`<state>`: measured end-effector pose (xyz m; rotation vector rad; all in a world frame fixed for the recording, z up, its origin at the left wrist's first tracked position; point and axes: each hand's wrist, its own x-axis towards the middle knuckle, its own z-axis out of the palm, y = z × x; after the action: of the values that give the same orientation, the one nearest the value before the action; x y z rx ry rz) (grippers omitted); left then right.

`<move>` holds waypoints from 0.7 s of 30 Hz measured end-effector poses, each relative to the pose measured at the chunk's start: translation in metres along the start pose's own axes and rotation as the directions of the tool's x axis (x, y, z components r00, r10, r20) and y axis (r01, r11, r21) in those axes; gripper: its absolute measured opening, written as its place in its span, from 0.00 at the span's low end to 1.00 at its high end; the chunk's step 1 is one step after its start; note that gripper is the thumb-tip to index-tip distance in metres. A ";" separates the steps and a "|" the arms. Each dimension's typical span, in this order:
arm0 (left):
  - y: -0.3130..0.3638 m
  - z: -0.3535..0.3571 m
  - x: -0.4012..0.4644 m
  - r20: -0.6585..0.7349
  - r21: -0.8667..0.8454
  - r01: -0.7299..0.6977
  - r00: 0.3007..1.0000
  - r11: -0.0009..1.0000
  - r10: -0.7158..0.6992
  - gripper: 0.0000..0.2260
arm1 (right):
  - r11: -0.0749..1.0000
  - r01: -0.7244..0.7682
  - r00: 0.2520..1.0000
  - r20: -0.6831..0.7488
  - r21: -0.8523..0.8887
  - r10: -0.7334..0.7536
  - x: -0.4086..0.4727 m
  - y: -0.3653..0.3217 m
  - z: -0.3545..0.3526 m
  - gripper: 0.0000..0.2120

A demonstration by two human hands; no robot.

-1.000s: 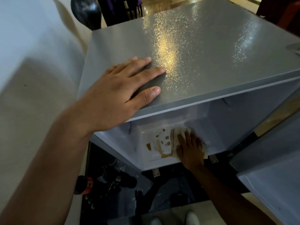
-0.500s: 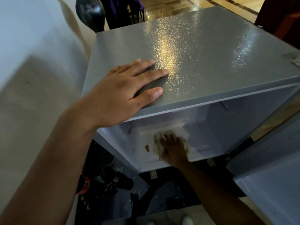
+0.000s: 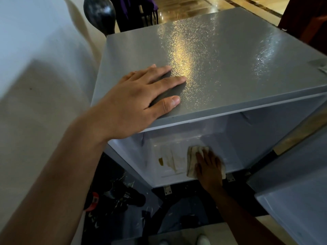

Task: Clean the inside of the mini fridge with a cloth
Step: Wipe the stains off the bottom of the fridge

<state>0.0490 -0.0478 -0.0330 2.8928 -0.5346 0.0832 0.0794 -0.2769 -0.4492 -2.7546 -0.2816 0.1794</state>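
Note:
The grey mini fridge (image 3: 221,55) stands open below me, seen from above. My left hand (image 3: 139,101) lies flat on its textured top near the front left corner, fingers spread, holding nothing. Inside, on the white floor of the fridge (image 3: 159,177), my right hand (image 3: 208,165) presses a crumpled pale cloth (image 3: 192,160) flat against the surface. Left of the cloth a brown smear and a small brown spot (image 3: 160,161) mark the floor.
The open fridge door (image 3: 292,200) stands at the right. A white wall (image 3: 35,85) runs close along the left. Dark objects, one with a red cap (image 3: 93,200), lie on the dark floor below the fridge. A dark round vase (image 3: 100,12) stands behind.
My right hand has slid the cloth rightward across the fridge floor, uncovering a thinner smear where the brown patches were. My left hand has stayed flat on the top.

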 end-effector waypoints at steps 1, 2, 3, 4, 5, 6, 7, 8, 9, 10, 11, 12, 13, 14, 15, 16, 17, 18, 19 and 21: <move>0.000 0.000 0.000 0.002 0.002 0.002 1.000 1.000 -0.002 0.25 | 1.000 -0.014 1.000 0.010 -0.021 0.015 0.010 -0.003 -0.001 0.26; 0.001 0.001 0.000 0.003 0.004 0.004 1.000 1.000 -0.004 0.25 | 0.999 -0.021 0.999 0.031 -0.046 0.023 0.021 -0.008 -0.001 0.27; 0.001 0.001 -0.001 0.005 0.005 0.005 1.000 1.000 -0.005 0.25 | 0.997 -0.021 0.998 0.055 -0.072 0.025 0.032 -0.013 -0.001 0.27; 0.001 0.001 0.000 0.005 0.005 0.006 1.000 1.000 -0.006 0.24 | 0.996 -0.011 0.997 0.075 -0.092 0.018 0.042 -0.018 -0.002 0.27; 0.002 0.001 0.000 0.006 0.006 0.008 1.000 1.000 -0.008 0.24 | 0.995 0.008 0.995 0.095 -0.104 0.002 0.052 -0.025 -0.003 0.26; 0.002 0.001 0.000 0.007 0.007 0.011 1.000 1.000 -0.011 0.24 | 0.993 0.025 0.993 0.114 -0.115 -0.012 0.060 -0.032 -0.005 0.25; 0.001 0.000 0.000 0.008 0.008 0.015 1.000 1.000 -0.015 0.24 | 0.991 0.045 0.992 0.124 -0.129 -0.029 0.067 -0.039 -0.006 0.25; 0.001 -0.001 0.000 0.006 0.009 0.018 1.000 1.000 -0.018 0.24 | 0.988 0.059 0.993 0.107 -0.142 -0.044 0.071 -0.045 -0.005 0.25; 0.000 -0.001 0.000 0.001 0.009 0.017 1.000 1.000 -0.017 0.24 | 0.987 0.057 0.995 0.091 -0.147 -0.044 0.073 -0.052 -0.003 0.25; 0.000 -0.002 0.000 -0.003 0.007 0.015 1.000 1.000 -0.015 0.24 | 0.989 0.052 0.995 0.089 -0.140 -0.039 0.073 -0.059 0.002 0.26; 0.001 -0.001 -0.001 -0.004 0.001 0.015 1.000 1.000 -0.015 0.24 | 0.990 0.056 0.995 0.094 -0.129 -0.044 0.069 -0.065 0.006 0.26; 0.001 -0.001 -0.001 -0.006 -0.005 0.015 1.000 1.000 -0.015 0.24 | 0.990 0.077 0.993 0.102 -0.122 -0.064 0.064 -0.071 0.011 0.26; 0.000 -0.001 -0.001 -0.007 -0.010 0.016 1.000 1.000 -0.016 0.24 | 0.987 0.109 0.988 0.123 -0.120 -0.094 0.058 -0.076 0.016 0.26; 0.001 0.000 -0.001 -0.008 -0.014 0.016 1.000 1.000 -0.016 0.24 | 0.982 0.143 0.983 0.136 -0.124 -0.126 0.051 -0.080 0.020 0.26; 0.000 0.000 -0.001 -0.009 -0.018 0.015 1.000 1.000 -0.015 0.24 | 0.977 0.171 0.978 0.141 -0.125 -0.153 0.044 -0.082 0.024 0.26; 0.000 -0.001 0.000 -0.006 -0.020 0.014 1.000 1.000 -0.014 0.24 | 0.975 0.190 0.975 0.138 -0.114 -0.174 0.037 -0.082 0.027 0.26; -0.001 -0.001 0.000 -0.005 -0.022 0.012 1.000 1.000 -0.012 0.24 | 0.973 0.206 0.972 0.139 -0.100 -0.191 0.030 -0.079 0.028 0.26; -0.001 -0.001 0.000 -0.007 -0.023 0.011 1.000 1.000 -0.011 0.24 | 0.971 0.225 0.966 0.147 -0.087 -0.211 0.022 -0.074 0.029 0.26; -0.001 -0.001 0.000 -0.010 -0.024 0.009 1.000 1.000 -0.010 0.24 | 0.967 0.245 0.961 0.147 -0.069 -0.233 0.013 -0.066 0.029 0.26; 0.000 0.000 0.000 -0.017 -0.028 0.005 1.000 1.000 -0.005 0.25 | 0.957 0.290 0.953 0.091 0.001 -0.289 -0.007 -0.046 0.031 0.24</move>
<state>0.0489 -0.0474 -0.0331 2.8635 -0.5211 0.0988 0.0593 -0.2257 -0.4601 -2.6812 -0.7074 0.2245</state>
